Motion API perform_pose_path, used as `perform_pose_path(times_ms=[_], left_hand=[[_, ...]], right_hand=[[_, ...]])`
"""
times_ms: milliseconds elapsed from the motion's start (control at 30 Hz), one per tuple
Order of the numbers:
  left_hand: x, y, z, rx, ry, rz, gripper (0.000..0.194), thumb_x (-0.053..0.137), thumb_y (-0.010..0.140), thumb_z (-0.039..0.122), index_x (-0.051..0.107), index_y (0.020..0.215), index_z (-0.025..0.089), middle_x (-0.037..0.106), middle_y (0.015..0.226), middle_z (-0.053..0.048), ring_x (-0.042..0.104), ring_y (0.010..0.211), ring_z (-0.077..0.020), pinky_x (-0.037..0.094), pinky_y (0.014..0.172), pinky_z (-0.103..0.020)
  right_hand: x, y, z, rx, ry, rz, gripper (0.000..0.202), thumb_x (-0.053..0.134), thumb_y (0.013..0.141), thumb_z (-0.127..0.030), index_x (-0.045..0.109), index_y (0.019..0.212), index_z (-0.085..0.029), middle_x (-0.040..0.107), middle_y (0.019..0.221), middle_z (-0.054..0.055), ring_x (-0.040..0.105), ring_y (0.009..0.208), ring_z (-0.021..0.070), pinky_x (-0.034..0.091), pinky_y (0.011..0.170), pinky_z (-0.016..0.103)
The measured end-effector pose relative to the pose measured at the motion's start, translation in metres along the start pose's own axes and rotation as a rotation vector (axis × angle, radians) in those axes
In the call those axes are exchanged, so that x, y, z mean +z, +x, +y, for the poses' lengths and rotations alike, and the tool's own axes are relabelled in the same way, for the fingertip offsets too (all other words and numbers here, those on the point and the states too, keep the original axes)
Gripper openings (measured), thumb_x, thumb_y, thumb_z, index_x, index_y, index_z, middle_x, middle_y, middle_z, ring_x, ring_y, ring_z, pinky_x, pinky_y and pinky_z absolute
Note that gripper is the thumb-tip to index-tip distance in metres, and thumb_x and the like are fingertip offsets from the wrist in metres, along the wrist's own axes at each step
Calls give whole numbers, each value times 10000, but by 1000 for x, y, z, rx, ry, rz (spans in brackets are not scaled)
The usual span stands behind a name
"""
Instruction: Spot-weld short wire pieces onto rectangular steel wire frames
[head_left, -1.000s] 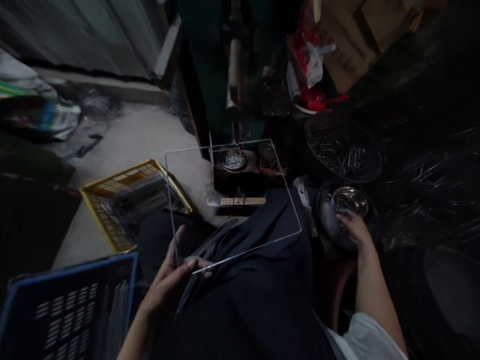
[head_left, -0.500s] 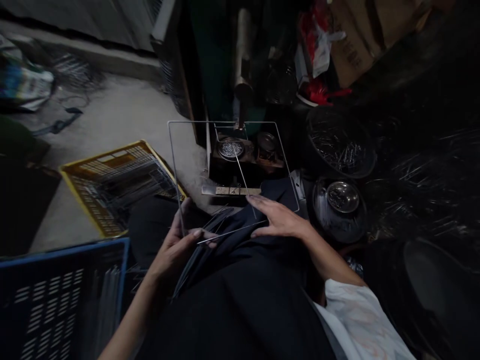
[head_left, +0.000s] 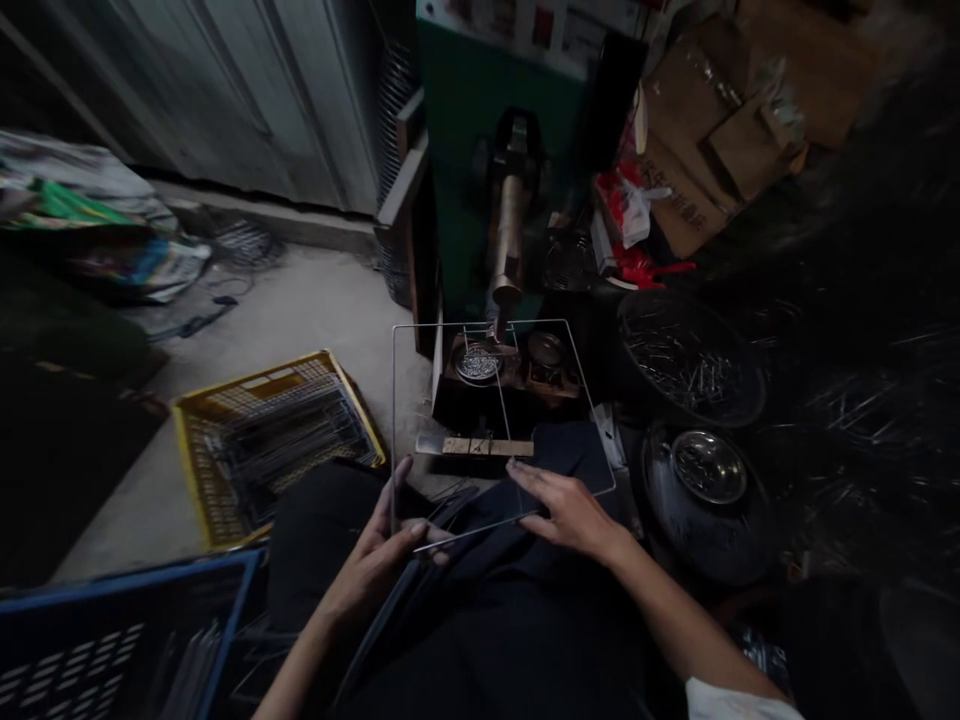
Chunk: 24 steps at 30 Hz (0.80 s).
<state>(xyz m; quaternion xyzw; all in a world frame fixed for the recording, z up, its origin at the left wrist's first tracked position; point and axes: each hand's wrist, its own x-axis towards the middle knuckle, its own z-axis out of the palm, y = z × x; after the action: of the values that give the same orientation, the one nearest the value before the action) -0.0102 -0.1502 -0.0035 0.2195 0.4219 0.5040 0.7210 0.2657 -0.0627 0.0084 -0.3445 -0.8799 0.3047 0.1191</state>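
A thin rectangular wire frame (head_left: 394, 400) stretches between my hands, its far side at the tip of a machine's metal arm (head_left: 508, 240). My left hand (head_left: 394, 535) grips the frame's near left corner, thumb pressed on the wire. At the near side, my right hand (head_left: 566, 510) has fingers and thumb around a straight wire rod (head_left: 503, 400) that runs from the machine tip toward me. Beneath the frame's far part sits a small round dish of tiny metal pieces (head_left: 478, 364). More thin wires lie across my dark-clothed lap.
A yellow crate (head_left: 187, 470) of wire frames stands at left, with a blue crate (head_left: 244, 600) nearer me. Right of the machine are a dark basin (head_left: 754, 395) of short metal pieces and a shiny bowl (head_left: 709, 467). Cardboard (head_left: 686, 150) lies at back right.
The camera view has tilted upward, so the scene sits lower and more of the machine shows. My hands keep their hold on the wire frame and rod, which stay at the machine tip.
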Motion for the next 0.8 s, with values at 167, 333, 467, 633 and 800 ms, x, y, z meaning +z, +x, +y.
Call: perform_pose_path(times_ms=[167,333,467,633,800], left_hand=[[-1,8,0,-6,8,18,1012,687,873,300,-61,1554,328,723,785,-80,669,664,-233,520,609,-304],[2,14,3,-4,-12,6,989,687,870,294,-21,1558,337,702,727,-63,668,647,-236,520,599,-309],[4,16,5,-12,-24,19,999,691,868,287,-30,1559,335,700,711,-53,678,661,-242,532,620,-318],[4,20,6,29,-27,0,1006,692,867,311,-35,1563,321,715,721,-58,677,643,-239,533,620,-317],[1,23,7,59,10,-34,1002,686,874,289,-41,1563,314,745,779,-77,692,660,-237,551,674,-342]], right_hand=[[0,3,2,43,-28,13,861,699,809,-172,284,1552,-307,420,1539,29,451,1387,215,424,1132,378],[-4,5,1,64,-34,25,868,710,805,-175,287,1550,-317,425,1535,26,454,1384,215,427,1129,377],[-6,6,2,71,-42,27,867,705,810,-177,279,1552,-318,418,1539,21,453,1385,212,422,1132,374],[-7,10,1,77,-62,23,847,687,822,-184,280,1551,-329,434,1529,17,462,1379,207,432,1123,368],[-10,14,-1,93,-82,1,828,671,838,-202,273,1555,-313,415,1540,21,461,1380,197,437,1116,356]])
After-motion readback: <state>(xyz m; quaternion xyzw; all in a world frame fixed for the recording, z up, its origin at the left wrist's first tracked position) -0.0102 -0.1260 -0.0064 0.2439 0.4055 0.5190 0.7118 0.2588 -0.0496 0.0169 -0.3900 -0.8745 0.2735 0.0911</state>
